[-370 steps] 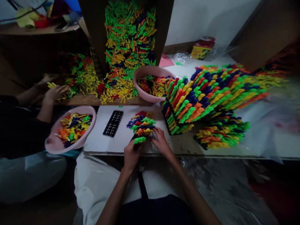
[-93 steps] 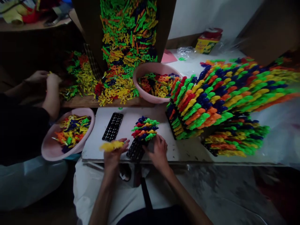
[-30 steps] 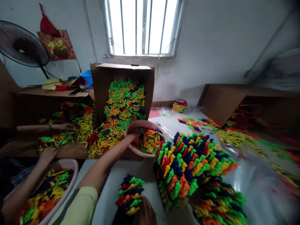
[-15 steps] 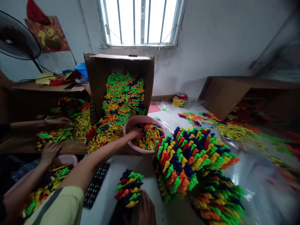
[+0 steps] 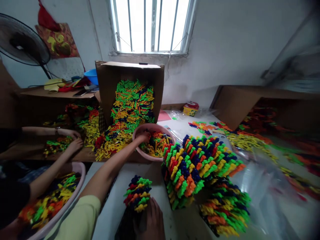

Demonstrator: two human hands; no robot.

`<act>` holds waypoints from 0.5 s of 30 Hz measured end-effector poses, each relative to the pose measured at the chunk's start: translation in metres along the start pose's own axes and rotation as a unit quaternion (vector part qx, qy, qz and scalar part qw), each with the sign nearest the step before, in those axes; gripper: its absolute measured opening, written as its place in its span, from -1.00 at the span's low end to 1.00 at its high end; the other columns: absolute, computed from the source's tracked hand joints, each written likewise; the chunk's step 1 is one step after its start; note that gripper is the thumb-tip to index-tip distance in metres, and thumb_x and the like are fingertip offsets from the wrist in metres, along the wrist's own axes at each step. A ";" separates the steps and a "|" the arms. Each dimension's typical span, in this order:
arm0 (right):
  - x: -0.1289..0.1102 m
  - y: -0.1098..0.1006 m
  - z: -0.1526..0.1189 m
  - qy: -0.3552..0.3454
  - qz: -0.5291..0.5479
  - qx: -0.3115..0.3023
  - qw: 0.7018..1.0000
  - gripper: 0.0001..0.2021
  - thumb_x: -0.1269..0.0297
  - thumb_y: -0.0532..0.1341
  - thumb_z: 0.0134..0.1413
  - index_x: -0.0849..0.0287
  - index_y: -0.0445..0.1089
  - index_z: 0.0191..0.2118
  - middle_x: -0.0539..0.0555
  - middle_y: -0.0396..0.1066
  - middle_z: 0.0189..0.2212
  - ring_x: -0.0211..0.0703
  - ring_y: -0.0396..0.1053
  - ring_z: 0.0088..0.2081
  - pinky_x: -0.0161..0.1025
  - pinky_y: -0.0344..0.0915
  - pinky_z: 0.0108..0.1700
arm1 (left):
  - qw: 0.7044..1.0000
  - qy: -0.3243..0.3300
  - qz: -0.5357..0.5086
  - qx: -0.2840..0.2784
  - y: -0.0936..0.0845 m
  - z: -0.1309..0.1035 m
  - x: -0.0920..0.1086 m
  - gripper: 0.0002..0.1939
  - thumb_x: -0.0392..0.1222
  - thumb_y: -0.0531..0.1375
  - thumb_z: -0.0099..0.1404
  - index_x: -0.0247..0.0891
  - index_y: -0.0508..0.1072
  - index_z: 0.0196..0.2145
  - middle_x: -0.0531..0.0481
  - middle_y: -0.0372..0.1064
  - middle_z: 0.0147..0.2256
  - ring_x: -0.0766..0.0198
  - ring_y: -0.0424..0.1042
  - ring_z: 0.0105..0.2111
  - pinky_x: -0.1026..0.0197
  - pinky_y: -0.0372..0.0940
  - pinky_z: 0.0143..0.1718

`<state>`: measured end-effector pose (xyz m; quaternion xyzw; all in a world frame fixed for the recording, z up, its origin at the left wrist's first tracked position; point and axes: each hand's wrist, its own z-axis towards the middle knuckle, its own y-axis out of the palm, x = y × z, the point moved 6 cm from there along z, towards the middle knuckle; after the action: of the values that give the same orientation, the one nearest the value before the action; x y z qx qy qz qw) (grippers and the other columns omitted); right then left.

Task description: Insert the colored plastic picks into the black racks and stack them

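My left hand reaches into a pink basin of small coloured plastic figures; its fingertips are hidden among them. At the bottom centre, my right hand rests against the side of a black holder, its fingers wrapped along it. Rows of blue, green, red, yellow and orange figures stand in that holder. To the right are larger blocks of figures in rows, with another block below them.
An open carton spills figures behind the basin. At left, another person's hands are over a pile, above a second pink basin. A carton, loose yellow figures and clear plastic lie right.
The view has shifted slightly. My left hand stays in the basin, and my right hand remains by the holder. The other person's lower hand has moved up beside their other hand.
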<state>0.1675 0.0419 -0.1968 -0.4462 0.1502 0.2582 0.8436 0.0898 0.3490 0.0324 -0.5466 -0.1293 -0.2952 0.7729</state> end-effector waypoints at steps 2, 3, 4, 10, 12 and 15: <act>-0.001 0.002 0.000 -0.014 -0.001 0.002 1.000 -0.20 -0.04 0.29 -0.03 0.17 0.15 0.31 0.26 0.38 0.12 0.29 0.32 0.14 0.09 0.35 0.07 | 0.999 -0.013 -0.004 -0.044 0.002 0.012 -0.010 -0.65 -0.03 0.20 0.33 -0.38 0.46 -0.09 -0.03 0.42 -0.13 0.20 0.46 -0.18 0.11 0.42 -0.12; 0.000 0.002 0.000 -0.016 0.000 0.005 1.000 -0.20 -0.05 0.29 -0.04 0.17 0.16 0.30 0.27 0.38 0.12 0.30 0.32 0.14 0.09 0.35 0.07 | 0.998 -0.017 -0.009 -0.059 0.001 0.018 -0.014 -0.68 -0.07 0.24 0.29 -0.38 0.48 -0.12 -0.01 0.44 -0.18 0.21 0.46 -0.20 0.14 0.40 -0.12; 0.001 0.003 0.000 -0.013 0.000 0.010 1.000 -0.20 -0.06 0.29 -0.04 0.17 0.16 0.30 0.26 0.38 0.12 0.30 0.32 0.14 0.10 0.35 0.07 | 0.998 -0.021 -0.015 -0.065 -0.002 0.024 -0.017 -0.71 -0.13 0.29 0.22 -0.37 0.49 -0.15 0.01 0.45 -0.23 0.22 0.46 -0.22 0.18 0.37 -0.13; 0.002 0.000 0.002 -0.044 -0.025 0.009 0.999 -0.17 -0.03 0.31 -0.02 0.12 0.06 0.34 0.23 0.39 0.12 0.26 0.37 0.10 0.07 0.39 0.03 | 0.994 -0.024 -0.100 -0.027 -0.037 0.054 -0.018 -0.44 -0.44 0.35 -0.09 -0.34 0.49 -0.05 -0.04 0.49 -0.26 0.22 0.43 -0.27 0.24 0.32 -0.19; 0.002 -0.002 0.004 -0.055 -0.032 -0.002 0.998 -0.18 -0.05 0.30 0.01 0.12 0.06 0.34 0.24 0.40 0.11 0.24 0.37 0.09 0.05 0.40 0.02 | 0.991 -0.027 -0.135 -0.008 -0.054 0.056 -0.016 -0.41 -0.41 0.34 -0.04 -0.38 0.45 0.01 -0.07 0.47 -0.26 0.26 0.42 -0.30 0.24 0.33 -0.20; 0.001 -0.006 0.009 -0.042 -0.024 -0.022 0.999 -0.25 -0.04 0.25 0.08 0.15 0.07 0.32 0.25 0.37 0.12 0.22 0.33 0.12 0.05 0.37 0.07 | 0.984 -0.036 -0.177 0.006 -0.083 0.039 -0.023 -0.35 -0.31 0.34 0.00 -0.37 0.38 0.10 -0.03 0.44 -0.28 0.31 0.39 -0.36 0.23 0.34 -0.23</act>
<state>0.1722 0.0474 -0.1885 -0.4565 0.0980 0.2598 0.8453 0.0265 0.3730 0.0988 -0.5209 -0.2537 -0.4060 0.7067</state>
